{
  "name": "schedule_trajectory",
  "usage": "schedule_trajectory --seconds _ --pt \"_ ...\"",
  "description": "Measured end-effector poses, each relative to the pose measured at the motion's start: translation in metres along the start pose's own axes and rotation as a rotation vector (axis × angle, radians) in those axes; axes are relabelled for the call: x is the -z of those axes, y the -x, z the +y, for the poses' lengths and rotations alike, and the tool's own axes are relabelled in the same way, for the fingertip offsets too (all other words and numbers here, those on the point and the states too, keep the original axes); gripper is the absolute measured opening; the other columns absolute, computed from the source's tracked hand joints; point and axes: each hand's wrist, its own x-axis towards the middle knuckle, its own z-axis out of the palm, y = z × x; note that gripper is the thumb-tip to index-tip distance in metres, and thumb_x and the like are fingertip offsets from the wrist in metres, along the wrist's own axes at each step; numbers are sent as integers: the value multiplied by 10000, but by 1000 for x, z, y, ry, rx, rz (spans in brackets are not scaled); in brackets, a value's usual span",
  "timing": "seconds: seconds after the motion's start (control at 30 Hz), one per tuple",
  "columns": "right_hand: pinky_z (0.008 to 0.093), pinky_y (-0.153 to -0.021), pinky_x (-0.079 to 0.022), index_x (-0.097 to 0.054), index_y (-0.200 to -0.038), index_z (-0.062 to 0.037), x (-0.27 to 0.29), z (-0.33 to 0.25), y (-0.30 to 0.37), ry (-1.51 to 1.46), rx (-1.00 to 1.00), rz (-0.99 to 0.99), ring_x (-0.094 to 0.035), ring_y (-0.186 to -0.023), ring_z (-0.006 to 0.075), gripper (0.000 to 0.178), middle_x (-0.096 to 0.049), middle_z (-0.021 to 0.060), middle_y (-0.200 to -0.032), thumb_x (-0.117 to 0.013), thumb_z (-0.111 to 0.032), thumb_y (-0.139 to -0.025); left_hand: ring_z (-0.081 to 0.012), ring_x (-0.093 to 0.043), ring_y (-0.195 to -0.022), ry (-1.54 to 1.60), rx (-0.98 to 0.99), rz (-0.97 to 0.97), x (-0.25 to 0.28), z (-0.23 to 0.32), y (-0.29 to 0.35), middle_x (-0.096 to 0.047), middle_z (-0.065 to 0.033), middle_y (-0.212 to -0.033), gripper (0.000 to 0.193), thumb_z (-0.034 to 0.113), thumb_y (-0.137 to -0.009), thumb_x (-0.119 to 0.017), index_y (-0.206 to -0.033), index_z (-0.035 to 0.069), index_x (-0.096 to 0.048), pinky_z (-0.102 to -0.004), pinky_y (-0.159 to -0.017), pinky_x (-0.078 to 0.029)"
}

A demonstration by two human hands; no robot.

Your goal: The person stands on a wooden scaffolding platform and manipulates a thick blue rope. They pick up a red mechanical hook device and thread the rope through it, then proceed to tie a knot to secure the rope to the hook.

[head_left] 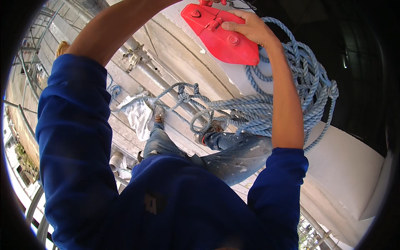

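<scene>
My right hand (254, 30) grips a red metal pulley block (214, 35) by its upper edge, the thumb lying on its flat face. The block has a hinged clasp across the middle and round bolt heads. Part of a red fitting (207, 2) shows at the top edge, above the block. My left forearm (129, 23) reaches up past the top edge, so my left hand is out of sight. Below the block, a heap of blue rope (254, 114) lies over a pale ledge (333, 162), partly behind my right forearm.
Knotted rope trails left over a metal pipe (160, 81) with a clamp (134, 57). My feet stand on planks beside a crumpled white bag (137, 116). Scaffold tubes (27, 75) rise at the far left, with ground far below. A dark opening (350, 66) lies beyond the ledge.
</scene>
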Motion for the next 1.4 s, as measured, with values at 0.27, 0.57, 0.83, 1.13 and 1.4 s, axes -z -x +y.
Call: schedule_trajectory --seconds 0.27,0.57,0.83,1.13,1.4 --pt "513 -1091 -382 -534 -1379 11 -66 -56 3 620 108 380 -539 -1254 398 1018 -593 251 -1296 -862 -577 -615 -279 -693 -1051 -175 164 -163 -17 6 -21 -705 -80 -1137 399 369 -761 -765 -1125 213 -712 -403 -857 -572" --pt "493 -1069 -388 -553 -1342 -22 -71 -42 0 460 226 462 -559 -1191 370 929 -605 190 -1215 -855 -475 -589 -217 -703 -1050 184 312 -502 -8 -9 -18 -694 -66 -1193 479 341 -798 -787 -1222 150 -673 -335 -703 -637" --pt "480 -1060 -410 -554 -1317 2 -73 -47 2 455 246 415 -557 -1203 369 915 -592 213 -1248 -891 -432 -585 -326 -625 -1172 -301 155 -287 -5 -1 9 -678 -120 -1182 505 537 -831 -637 -1212 207 -671 -493 -952 -521" --pt "462 -1064 -468 -487 -1407 0 -63 -43 16 285 299 400 -570 -1242 392 966 -576 219 -1355 -928 -416 -655 -339 -656 -1018 253 -75 452 -18 -15 70 -696 -187 -1030 322 270 -864 -740 -1108 61 -721 -461 -872 -541" --pt "436 -1070 -458 -605 -1330 -32 -59 -21 38 152 224 445 -549 -1264 345 776 -557 165 -1385 -865 -482 -753 -82 -607 -675 1440 512 366 -44 24 158 -688 -44 -861 375 217 -972 -725 -1221 -55 -658 -219 -639 -524"
